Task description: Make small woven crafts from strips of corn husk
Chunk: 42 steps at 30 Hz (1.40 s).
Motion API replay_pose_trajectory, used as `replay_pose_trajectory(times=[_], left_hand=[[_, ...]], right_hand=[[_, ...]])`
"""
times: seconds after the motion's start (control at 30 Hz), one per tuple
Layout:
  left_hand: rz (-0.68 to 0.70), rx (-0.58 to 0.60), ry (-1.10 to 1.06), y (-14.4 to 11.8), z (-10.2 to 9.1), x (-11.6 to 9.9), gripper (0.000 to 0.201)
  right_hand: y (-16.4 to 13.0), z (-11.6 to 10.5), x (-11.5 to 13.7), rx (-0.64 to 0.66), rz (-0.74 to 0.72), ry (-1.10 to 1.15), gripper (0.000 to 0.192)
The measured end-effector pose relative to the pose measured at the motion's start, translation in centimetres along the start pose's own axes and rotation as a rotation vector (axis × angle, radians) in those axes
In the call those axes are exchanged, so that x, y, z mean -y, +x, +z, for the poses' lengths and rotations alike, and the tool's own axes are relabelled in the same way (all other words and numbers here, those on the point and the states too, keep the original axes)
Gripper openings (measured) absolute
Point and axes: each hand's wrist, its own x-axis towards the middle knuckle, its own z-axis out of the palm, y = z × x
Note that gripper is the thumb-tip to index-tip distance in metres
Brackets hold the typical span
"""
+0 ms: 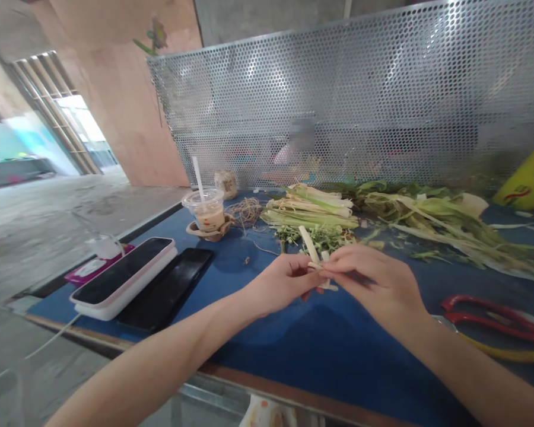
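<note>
Above the blue tabletop, my left hand [297, 276] has its fingers closed around pale strips of plant leaf [309, 244], which cross one another. My right hand [368, 274] meets it there, thumb and fingertips pinched on the same strips. One strip end sticks up past the fingers; shorter ends poke out below. Just behind the hands lie small green sprigs [327, 235] and a stack of pale green husk-like leaves [309, 207]. Long loose leaves [445, 222] spread to the right. What the fingertips cover is hidden.
Red-handled scissors [493, 317] lie at the right. On the left are a plastic drink cup [207, 210] with a straw, twine [245, 210], a black phone [169, 290] and a white-cased device [124, 279] with a cable. A perforated metal screen [347, 107] stands along the back edge.
</note>
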Motion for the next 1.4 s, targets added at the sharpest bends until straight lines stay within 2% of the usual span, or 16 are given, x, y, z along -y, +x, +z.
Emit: replay_pose_trajectory(times=[0.13,0.23,0.3,0.43,0.47,0.5,0.57,0.73,0.9,1.0,1.23,1.4], left_hand=[[-0.025,0.071,0.107,-0.1,-0.2,-0.6,0.013],[-0.053,0.096,0.042,-0.2,-0.2,-1.1,0.009],[-0.037,0.11,0.006,-0.3,-0.3,-1.2,0.016],[0.038,0.131,0.109,-0.4,-0.6,-1.4,0.027],[0.05,0.133,0.122,-0.5,-0.7,-1.4,0.027],[0.058,0.136,0.138,-0.5,-0.7,-1.4,0.027],[0.081,0.135,0.195,-0.6,-0.6,-1.3,0.027],[0.138,0.125,0.27,-0.4,-0.1,-0.4,0.027],[0.099,0.051,0.077,-0.1,-0.1,0.0,0.02],[0.111,0.038,0.01,-0.1,-0.4,-0.1,0.019],[0.088,0.066,-0.077,0.0,-0.6,-0.1,0.021],[0.068,0.089,-0.086,0.0,-0.7,-0.3,0.024]], right_hand=[[-0.1,-0.2,-0.6,0.114,-0.015,-0.056,0.012],[0.0,-0.5,-0.8,0.168,-0.006,-0.079,0.013],[0.0,-0.7,-0.7,0.18,0.006,-0.057,0.013],[0.4,-1.0,-0.4,0.22,0.172,0.03,0.005],[0.5,-1.1,-0.4,0.23,0.228,0.063,0.007],[0.6,-1.2,-0.4,0.236,0.267,0.093,0.018],[0.9,-1.4,-0.4,0.224,0.283,0.104,0.033],[1.2,-1.6,-0.4,0.217,0.13,0.063,0.026],[1.3,-2.0,-0.1,0.249,-0.06,0.265,0.023],[1.6,-2.5,0.0,0.273,-0.111,0.296,0.022],[1.4,-3.7,-0.5,0.307,-0.26,-0.152,0.018],[0.8,-3.9,-0.7,0.321,-0.315,-0.314,0.021]])
